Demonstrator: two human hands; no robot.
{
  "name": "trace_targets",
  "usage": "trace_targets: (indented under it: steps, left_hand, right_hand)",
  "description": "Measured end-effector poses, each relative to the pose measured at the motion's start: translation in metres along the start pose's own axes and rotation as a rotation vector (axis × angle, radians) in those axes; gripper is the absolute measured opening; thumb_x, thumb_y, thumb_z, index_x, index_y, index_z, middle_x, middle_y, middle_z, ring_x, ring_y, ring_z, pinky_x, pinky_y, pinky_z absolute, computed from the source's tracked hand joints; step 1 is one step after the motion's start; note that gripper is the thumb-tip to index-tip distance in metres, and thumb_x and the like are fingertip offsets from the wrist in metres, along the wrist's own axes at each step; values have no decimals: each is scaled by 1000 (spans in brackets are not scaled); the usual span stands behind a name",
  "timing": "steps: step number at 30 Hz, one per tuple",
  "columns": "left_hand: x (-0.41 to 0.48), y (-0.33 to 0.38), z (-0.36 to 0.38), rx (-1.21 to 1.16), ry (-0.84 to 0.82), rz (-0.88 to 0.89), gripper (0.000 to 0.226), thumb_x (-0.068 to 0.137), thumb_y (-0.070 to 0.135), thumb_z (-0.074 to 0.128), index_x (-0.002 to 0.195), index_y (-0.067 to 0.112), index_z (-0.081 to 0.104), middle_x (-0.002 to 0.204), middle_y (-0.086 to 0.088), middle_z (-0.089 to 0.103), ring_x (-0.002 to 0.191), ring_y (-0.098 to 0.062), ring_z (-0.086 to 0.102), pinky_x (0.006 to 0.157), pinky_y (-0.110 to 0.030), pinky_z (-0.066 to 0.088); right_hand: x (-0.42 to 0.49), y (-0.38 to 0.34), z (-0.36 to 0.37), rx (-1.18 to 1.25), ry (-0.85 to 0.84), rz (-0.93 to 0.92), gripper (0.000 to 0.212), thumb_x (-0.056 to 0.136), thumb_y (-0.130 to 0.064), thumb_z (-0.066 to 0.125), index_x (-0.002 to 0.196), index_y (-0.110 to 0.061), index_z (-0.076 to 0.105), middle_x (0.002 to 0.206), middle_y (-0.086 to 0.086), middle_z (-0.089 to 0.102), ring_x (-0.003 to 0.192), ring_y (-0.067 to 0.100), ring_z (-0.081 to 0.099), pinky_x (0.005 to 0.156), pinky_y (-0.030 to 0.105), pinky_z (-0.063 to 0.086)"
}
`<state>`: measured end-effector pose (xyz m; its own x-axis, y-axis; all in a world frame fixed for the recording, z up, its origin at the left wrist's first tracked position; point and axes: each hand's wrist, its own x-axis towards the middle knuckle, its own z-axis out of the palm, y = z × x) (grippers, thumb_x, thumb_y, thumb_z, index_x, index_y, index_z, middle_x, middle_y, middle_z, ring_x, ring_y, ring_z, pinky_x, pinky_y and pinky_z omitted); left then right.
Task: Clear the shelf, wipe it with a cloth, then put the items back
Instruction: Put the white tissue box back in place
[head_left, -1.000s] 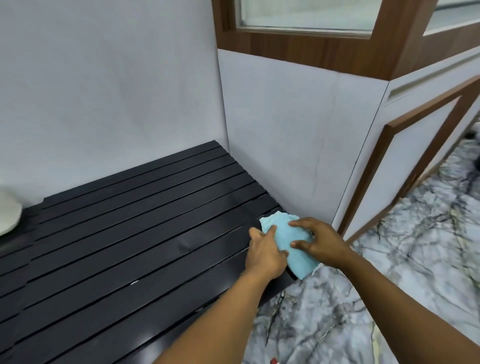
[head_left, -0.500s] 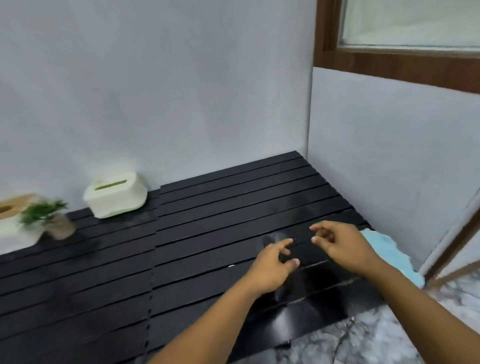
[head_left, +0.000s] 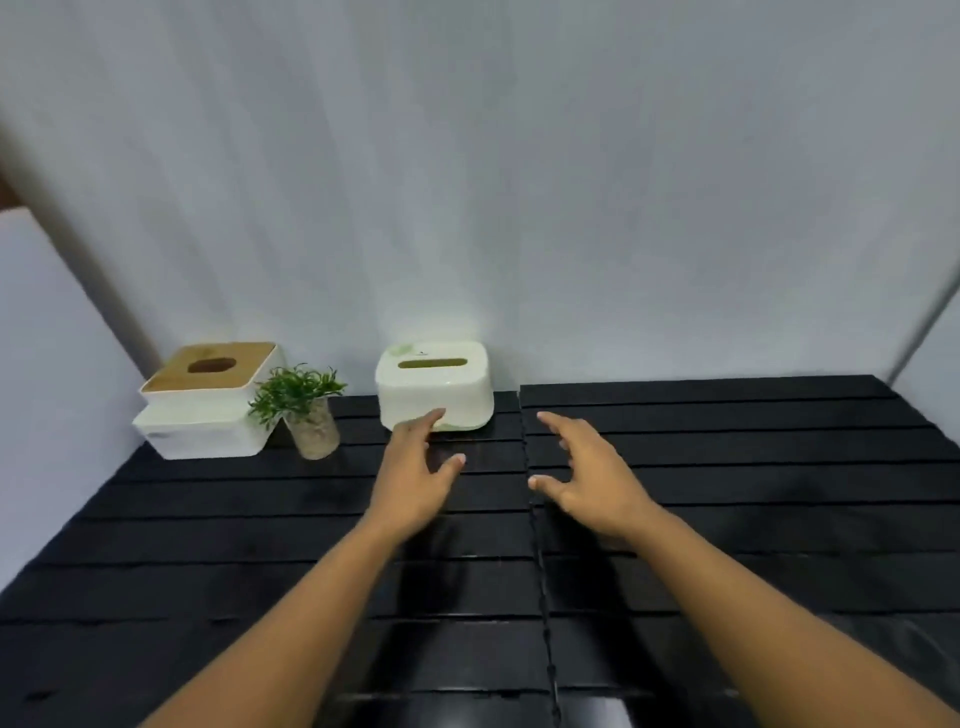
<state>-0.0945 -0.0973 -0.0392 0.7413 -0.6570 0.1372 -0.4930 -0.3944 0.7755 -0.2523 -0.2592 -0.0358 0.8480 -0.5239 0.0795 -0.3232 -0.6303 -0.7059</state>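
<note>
At the shelf's (head_left: 727, 467) far left corner I see two tissue boxes stacked, the wood-lidded box (head_left: 213, 371) sitting skewed on a white box (head_left: 205, 434) beneath it. Just beside them to the right stands a small plant in a glass (head_left: 306, 413). Further right along the back edge, against the wall, is the white tissue box (head_left: 435, 387), its long axis running parallel to that edge.

My left hand (head_left: 415, 483) is spread and empty, fingertips reaching the box's near left corner; I cannot tell whether they touch. My right hand (head_left: 587, 478), also spread and empty, hovers nearer the front edge and to the right of the box, so the left is closer. The box lies ahead of both hands, slightly left.

Motion blur softens everything. The cloth is out of sight, and the shelf's front edge is cut off.
</note>
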Motion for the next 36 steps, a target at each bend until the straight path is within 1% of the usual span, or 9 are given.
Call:
trace_targets:
  steps: [1,3,6,9,13,16,19,24,36]
  left_hand:
    - [16,-15,-7,47,46,22,68,85,30,67,143,25,32,139,-4,34,124,-20,41,107,-35,36]
    - [44,-39,-17,71,133,71,78,82,33,69,146,25,24,141,-5,26,132,-22,29,107,-28,25]
    - [76,-73,-20,47,167,144,91,77,34,73,145,30,13,140,-4,22,132,-21,27,105,-26,24]
    - [99,-98,-15,51,124,169,103,75,33,75,148,30,1,147,-7,17,133,-14,23,107,-28,26]
    - [121,-110,-9,12,140,171,105,71,29,77,148,30,5,147,-7,24,131,-15,28,104,-31,28]
    - [125,-112,-3,19,190,197,101,70,25,80,147,23,15,149,-4,27,136,-18,25,109,-30,25]
    - [119,-103,1,9,218,187,97,68,26,82,143,25,22,145,-2,32,132,-18,33,106,-31,32]
    - [121,-63,18,-31,212,201,97,64,34,84,140,34,25,142,2,33,124,-20,45,101,-44,46]
    - [115,33,152,-127,98,245,91,66,37,81,135,39,22,139,11,35,119,-16,49,92,-45,52]
  right_hand:
    - [21,-6,14,11,14,0,83,79,-38,72,145,-37,23,147,-7,33,132,14,39,108,36,38]
    - [59,-13,39,45,67,-3,95,75,-40,75,147,-37,14,152,-8,23,135,14,34,110,33,33]
    - [102,-13,69,71,143,-27,106,70,-38,80,147,-38,7,154,-10,18,137,12,28,106,31,30]
    - [130,-8,87,78,205,-78,112,63,-35,84,144,-43,8,149,-10,24,131,11,32,101,33,37]
    - [154,3,100,84,255,-84,115,53,-36,87,142,-45,15,142,-10,37,126,14,41,99,42,45]
    - [158,11,99,111,253,-71,116,51,-35,89,142,-43,18,140,-12,42,120,13,47,99,40,46]
    - [152,15,87,129,254,-71,115,51,-32,89,140,-46,19,136,-12,47,117,14,50,97,42,48]
    - [136,27,41,136,286,-85,111,54,-31,87,139,-49,18,136,-11,46,117,15,52,96,44,49]
    - [83,136,-77,159,316,24,109,57,-20,88,138,-50,21,128,-11,49,116,16,52,98,42,49]
